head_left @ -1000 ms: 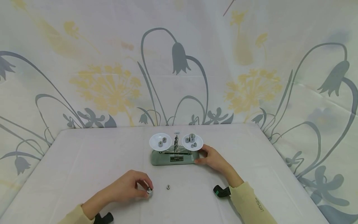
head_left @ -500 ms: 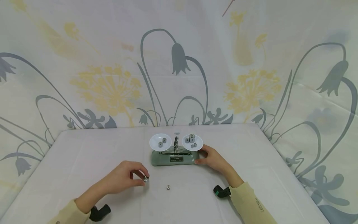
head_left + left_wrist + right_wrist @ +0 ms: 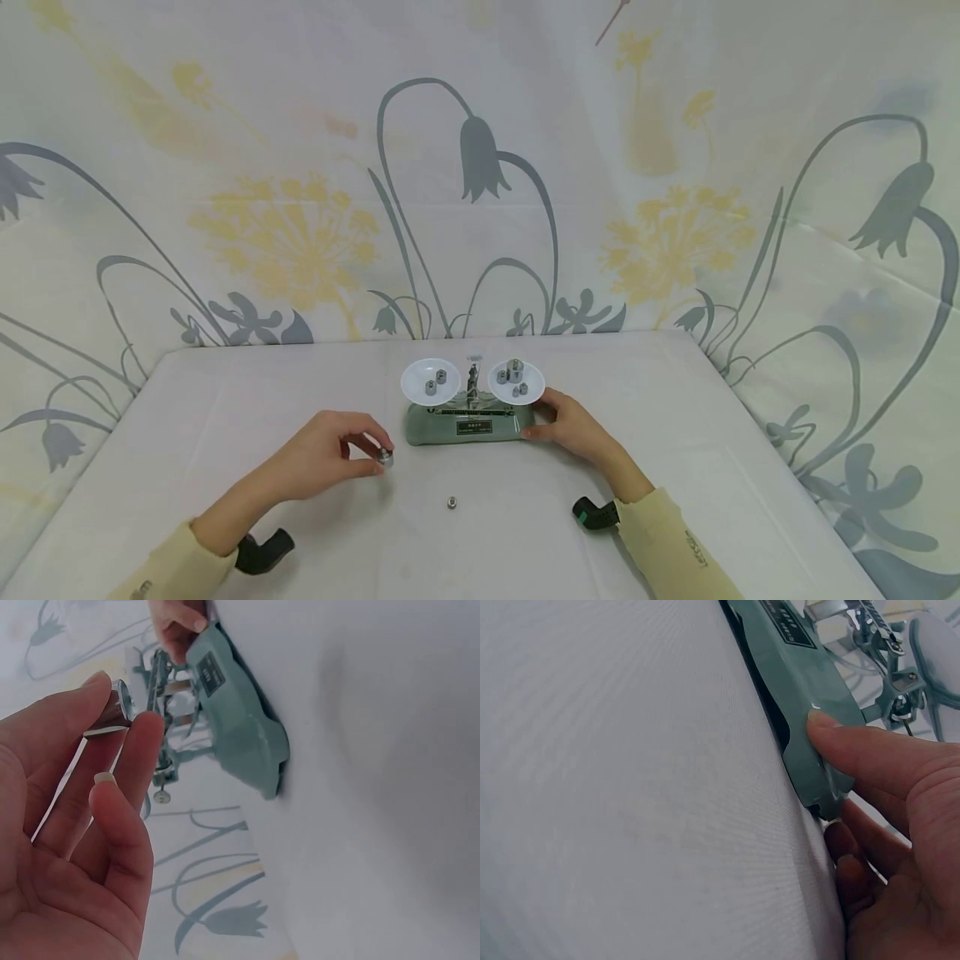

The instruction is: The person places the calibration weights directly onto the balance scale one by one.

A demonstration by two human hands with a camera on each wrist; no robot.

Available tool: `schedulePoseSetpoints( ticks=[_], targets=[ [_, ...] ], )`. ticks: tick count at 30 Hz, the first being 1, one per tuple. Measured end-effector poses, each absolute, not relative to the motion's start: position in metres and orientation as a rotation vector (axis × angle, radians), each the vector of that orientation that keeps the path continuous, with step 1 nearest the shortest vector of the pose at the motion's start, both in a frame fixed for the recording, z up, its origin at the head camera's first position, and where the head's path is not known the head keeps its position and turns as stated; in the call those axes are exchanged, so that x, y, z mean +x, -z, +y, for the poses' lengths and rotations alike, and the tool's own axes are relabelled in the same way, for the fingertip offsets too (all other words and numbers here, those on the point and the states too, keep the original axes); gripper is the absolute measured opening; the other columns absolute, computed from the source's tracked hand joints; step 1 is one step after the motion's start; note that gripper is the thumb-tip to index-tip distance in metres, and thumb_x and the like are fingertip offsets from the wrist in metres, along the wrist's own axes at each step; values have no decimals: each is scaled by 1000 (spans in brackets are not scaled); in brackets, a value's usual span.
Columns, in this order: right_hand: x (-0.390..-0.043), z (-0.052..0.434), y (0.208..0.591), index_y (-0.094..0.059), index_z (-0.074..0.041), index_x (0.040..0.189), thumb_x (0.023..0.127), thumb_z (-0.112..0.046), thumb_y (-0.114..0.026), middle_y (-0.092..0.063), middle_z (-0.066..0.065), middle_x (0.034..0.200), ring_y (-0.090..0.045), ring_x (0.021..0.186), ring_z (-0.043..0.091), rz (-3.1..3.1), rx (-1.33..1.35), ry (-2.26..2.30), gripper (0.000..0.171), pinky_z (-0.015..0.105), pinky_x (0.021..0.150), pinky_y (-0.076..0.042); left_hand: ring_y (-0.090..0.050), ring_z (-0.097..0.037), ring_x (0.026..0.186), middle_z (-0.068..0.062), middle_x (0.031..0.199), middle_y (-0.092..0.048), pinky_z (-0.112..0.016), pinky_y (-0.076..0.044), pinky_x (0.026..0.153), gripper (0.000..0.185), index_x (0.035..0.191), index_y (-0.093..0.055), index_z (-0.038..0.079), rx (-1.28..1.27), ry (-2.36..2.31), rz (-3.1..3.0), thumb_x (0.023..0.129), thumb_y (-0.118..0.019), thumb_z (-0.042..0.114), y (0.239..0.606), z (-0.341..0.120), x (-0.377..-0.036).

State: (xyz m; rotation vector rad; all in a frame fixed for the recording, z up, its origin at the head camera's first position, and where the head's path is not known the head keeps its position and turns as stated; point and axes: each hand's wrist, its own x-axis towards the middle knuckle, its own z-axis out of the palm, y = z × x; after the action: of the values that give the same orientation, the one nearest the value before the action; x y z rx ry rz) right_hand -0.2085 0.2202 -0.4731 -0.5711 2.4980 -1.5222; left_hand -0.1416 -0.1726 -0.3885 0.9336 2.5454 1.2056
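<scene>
**Weighing under way: five weights on the pans, one in hand, one on the bench**

The left hand (image 3: 322,462) pinches a small silver cylindrical weight (image 3: 385,457) between thumb and fingers (image 3: 142,742), just off the bench (image 3: 225,433), at 8 o'clock from the green metal two-pan balance scale (image 3: 465,425); the right hand (image 3: 566,425) braces the scale's base, thumb pressed flat; the white left pan (image 3: 420,377) carries two weights, the white right pan (image 3: 534,383) about three; one loose small silver weight (image 3: 452,501) lies at 6 o'clock, apparently yet to be loaded.
</scene>
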Motion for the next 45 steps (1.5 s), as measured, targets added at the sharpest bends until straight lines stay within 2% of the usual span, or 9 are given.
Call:
schedulePoseSetpoints(
  ticks=[7,13,29,45],
  targets=[
    [-208,220,473,-56,0,136,77,-10,-84,-53,15,142,-41,138,35,2481,-591,1547,66,50,114,-31,-69,-8,90,11,97,-70,-26,-51,64,20,102,-72,16,963,-1210,2577,84,-81,16,381,-174,-147],
    [-208,220,473,-57,0,134,76,-9,-84,-54,15,141,-42,137,34,2471,-590,1560,64,49,114,-31,-69,-8,88,10,96,-71,-26,-51,62,20,101,-72,19,996,-1226,2598,84,-81,14,377,-174,-152],
    [-209,221,474,-58,0,133,76,-9,-84,-55,14,139,-43,136,34,2478,-624,1558,63,50,113,-33,-70,-11,90,6,101,-70,-27,-52,66,21,104,-73,15,994,-1258,2641,85,-81,17,367,-161,-165],
    [-209,221,474,-56,0,135,77,-10,-85,-53,16,142,-41,137,35,2482,-617,1543,66,51,113,-32,-69,-8,89,10,99,-70,-28,-50,65,21,102,-73,18,980,-1267,2705,84,-81,13,362,-150,-177]
  ],
)
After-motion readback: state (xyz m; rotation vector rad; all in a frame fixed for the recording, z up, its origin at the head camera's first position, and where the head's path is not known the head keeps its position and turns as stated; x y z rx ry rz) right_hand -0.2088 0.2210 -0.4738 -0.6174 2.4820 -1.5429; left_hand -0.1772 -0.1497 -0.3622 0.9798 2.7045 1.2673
